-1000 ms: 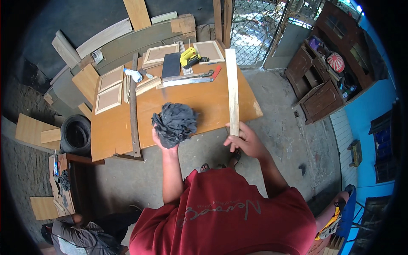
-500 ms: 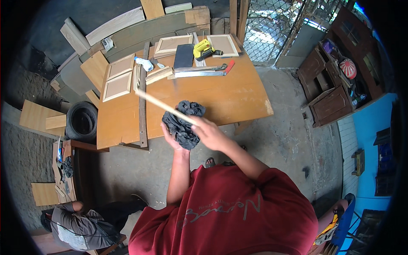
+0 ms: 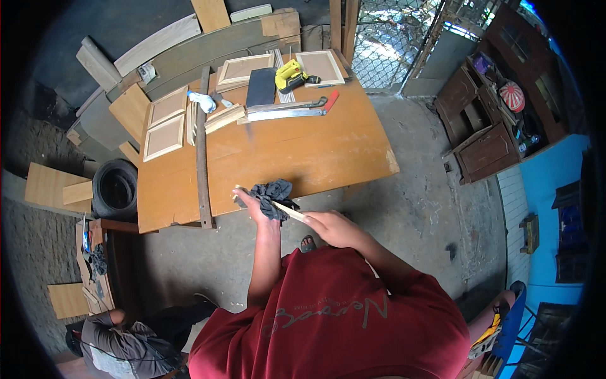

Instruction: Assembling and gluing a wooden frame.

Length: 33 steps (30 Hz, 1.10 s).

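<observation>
Left hand (image 3: 252, 208) curls closed round dark cloth (image 3: 274, 191) against wooden strip (image 3: 289, 211) | right hand (image 3: 331, 227) grips strip's near end | brown wooden cabinet (image 3: 487, 155) holds rounded red-and-white item (image 3: 512, 97)

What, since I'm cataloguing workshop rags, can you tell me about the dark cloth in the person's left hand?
The dark grey cloth looks thin and soft, crumpled into loose, uneven folds. It is held in the left hand, which it partly hides, and in this view overlaps the near edge of the brown table. A pale wooden strip, gripped by the right hand, runs into its folds, which hide part of the strip.
</observation>
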{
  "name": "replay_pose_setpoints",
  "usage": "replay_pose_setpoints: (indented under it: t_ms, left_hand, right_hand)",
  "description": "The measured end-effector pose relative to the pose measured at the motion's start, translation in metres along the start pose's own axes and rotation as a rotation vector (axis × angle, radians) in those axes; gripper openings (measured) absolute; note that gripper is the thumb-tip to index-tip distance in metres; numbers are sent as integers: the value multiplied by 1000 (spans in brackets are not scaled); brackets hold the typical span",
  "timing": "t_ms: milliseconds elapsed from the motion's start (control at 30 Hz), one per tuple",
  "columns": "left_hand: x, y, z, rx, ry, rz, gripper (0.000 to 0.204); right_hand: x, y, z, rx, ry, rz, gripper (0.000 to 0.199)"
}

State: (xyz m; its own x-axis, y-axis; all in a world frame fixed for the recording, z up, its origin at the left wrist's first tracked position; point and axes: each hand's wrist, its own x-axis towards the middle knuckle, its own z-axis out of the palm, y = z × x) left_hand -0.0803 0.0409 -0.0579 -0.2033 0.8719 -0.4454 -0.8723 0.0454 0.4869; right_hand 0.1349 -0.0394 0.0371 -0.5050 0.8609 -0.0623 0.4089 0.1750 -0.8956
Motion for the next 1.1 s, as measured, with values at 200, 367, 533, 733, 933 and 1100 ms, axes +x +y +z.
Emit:
replay_pose_setpoints:
  t_ms: [200, 367, 533, 733, 933, 1100]
  left_hand:
    - [52, -71, 22, 14, 9, -50, 74]
    - [86, -107, 85, -81, 48, -147, 71]
    - [108, -142, 168, -85, -267, -253, 61]
    - [154, -171, 226, 95, -239, -187, 56]
    - [59, -181, 235, 742, -181, -51, 60]
    - [23, -155, 206, 728, -359, -83, 27]
  right_hand:
    - [-74, 35, -109, 244, -9, 251, 41]
    - [-143, 88, -187, 811, 383, 256, 36]
    - [-139, 103, -204, 996, 522, 54, 41]
    - [-94, 93, -238, 925, 400, 154, 43]
    - [-27, 131, -244, 688, 266, 201, 32]
    - [15, 132, -226, 484, 138, 108, 26]
